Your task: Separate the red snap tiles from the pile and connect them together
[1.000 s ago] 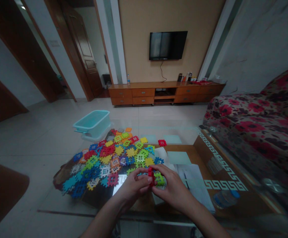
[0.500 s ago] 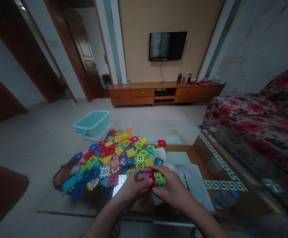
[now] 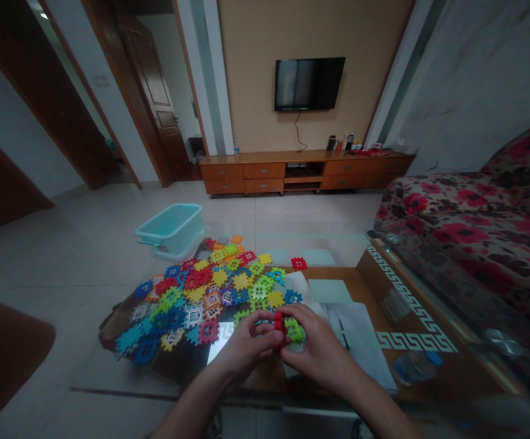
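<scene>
Between my two hands, above the near side of the glass table, are a red interlocking block and a green interlocking block, set against each other at an angle. My left hand pinches the red piece from the left. Around the green piece the fingers of my right hand are wrapped, its thumb below. Parts of both pieces are hidden by fingers. Just beyond my hands spreads a pile of colourful interlocking blocks, some with window patterns.
A glass-topped table bears the pile. Papers and a water bottle show at the right. Past the pile stands a turquoise tub. A floral sofa is to the right, a TV cabinet by the far wall.
The hands and the two joined-up pieces stay in nearly the same place. The green piece looks slightly turned in my right hand; the view has shifted a little.
</scene>
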Demonstrator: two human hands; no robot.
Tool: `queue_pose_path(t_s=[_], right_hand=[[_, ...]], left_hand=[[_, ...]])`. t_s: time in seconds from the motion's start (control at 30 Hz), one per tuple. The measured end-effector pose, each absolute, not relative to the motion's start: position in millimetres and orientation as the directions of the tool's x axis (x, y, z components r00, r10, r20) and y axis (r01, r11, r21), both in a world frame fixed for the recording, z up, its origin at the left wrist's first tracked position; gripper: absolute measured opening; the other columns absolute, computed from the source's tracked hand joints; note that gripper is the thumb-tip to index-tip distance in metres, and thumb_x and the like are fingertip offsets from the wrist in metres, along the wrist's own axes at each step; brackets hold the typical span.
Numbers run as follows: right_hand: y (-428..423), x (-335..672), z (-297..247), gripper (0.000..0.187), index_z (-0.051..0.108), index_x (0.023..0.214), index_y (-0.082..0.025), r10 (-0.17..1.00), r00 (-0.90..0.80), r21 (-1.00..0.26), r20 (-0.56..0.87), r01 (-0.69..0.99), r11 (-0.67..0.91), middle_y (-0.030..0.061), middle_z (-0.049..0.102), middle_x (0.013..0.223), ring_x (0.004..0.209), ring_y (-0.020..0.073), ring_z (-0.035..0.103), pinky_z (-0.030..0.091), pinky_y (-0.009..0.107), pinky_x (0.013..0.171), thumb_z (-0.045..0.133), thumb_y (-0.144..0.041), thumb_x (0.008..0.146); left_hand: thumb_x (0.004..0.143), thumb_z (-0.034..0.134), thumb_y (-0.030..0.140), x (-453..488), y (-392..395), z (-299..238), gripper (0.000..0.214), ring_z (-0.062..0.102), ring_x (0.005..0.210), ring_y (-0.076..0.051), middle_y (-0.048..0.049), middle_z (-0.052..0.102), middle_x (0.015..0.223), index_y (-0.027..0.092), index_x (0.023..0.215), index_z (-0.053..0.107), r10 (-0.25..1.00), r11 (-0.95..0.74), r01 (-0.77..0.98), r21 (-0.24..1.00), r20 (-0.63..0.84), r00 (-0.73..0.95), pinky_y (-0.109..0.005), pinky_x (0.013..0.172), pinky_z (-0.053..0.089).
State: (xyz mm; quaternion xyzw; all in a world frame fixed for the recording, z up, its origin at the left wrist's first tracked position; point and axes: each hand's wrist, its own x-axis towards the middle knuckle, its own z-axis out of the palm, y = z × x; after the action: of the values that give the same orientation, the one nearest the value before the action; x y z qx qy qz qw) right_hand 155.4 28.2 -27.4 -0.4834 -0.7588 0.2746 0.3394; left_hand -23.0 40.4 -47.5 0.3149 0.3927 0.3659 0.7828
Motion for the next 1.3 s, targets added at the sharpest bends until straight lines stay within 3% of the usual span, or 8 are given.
queue_pose_path(t_s=[0.27,0.47,0.7,0.93,1.3], right_hand=[[29,157,-33,0.048,0.060,0.115,-0.020,0.926,-0.286,-0.677,0.248,0.632,0.377,0.0096,0.065,0.116,0.109,0.0259,0.059,0.046,0.043,0.095,0.066,-0.015,0.068],[27,160,-31,0.044,0.060,0.115,-0.021,0.921,-0.284,-0.494,0.268,0.780,0.385,0.0092,0.066,0.114,0.107,0.0282,0.058,0.043,0.044,0.092,0.065,-0.014,0.071],[24,157,-31,0.043,0.057,0.119,-0.020,0.890,-0.345,-0.324,0.297,0.840,0.434,0.0107,0.065,0.118,0.109,0.0291,0.055,0.039,0.045,0.094,0.065,-0.015,0.077],[21,150,-33,0.039,0.058,0.117,-0.019,0.877,-0.388,-0.253,0.284,0.852,0.459,0.0116,0.065,0.117,0.108,0.0302,0.055,0.038,0.046,0.092,0.061,-0.014,0.078],[19,144,-34,0.037,0.059,0.115,-0.019,0.888,-0.383,-0.254,0.254,0.860,0.443,0.0100,0.065,0.114,0.105,0.0294,0.054,0.036,0.044,0.087,0.062,-0.017,0.078]], left_hand=[[0.061,0.088,0.036,-23,42,-50,0.048,0.066,0.085,-0.017,-0.0032,0.067,0.090,0.020,0.098,0.062,0.828,0.513,-0.285,0.810,-0.378,0.415,-0.029,0.079,0.049],[0.073,0.076,0.033,-21,42,-53,0.029,0.065,0.081,-0.019,-0.0072,0.069,0.093,0.016,0.094,0.065,0.940,0.150,0.057,0.987,-0.160,0.300,-0.028,0.073,0.049],[0.077,0.067,0.029,-18,37,-55,0.014,0.060,0.069,-0.018,-0.0040,0.068,0.074,0.017,0.084,0.070,0.961,-0.085,0.327,0.941,-0.010,0.278,-0.025,0.063,0.042],[0.081,0.061,0.028,-16,37,-60,0.015,0.058,0.067,-0.017,-0.0031,0.067,0.070,0.018,0.076,0.070,0.973,-0.110,0.386,0.916,0.020,0.229,-0.025,0.062,0.038],[0.083,0.056,0.028,-16,37,-64,0.021,0.051,0.061,-0.014,-0.0003,0.059,0.062,0.017,0.066,0.061,0.980,-0.106,0.446,0.889,0.017,0.200,-0.024,0.057,0.031]])
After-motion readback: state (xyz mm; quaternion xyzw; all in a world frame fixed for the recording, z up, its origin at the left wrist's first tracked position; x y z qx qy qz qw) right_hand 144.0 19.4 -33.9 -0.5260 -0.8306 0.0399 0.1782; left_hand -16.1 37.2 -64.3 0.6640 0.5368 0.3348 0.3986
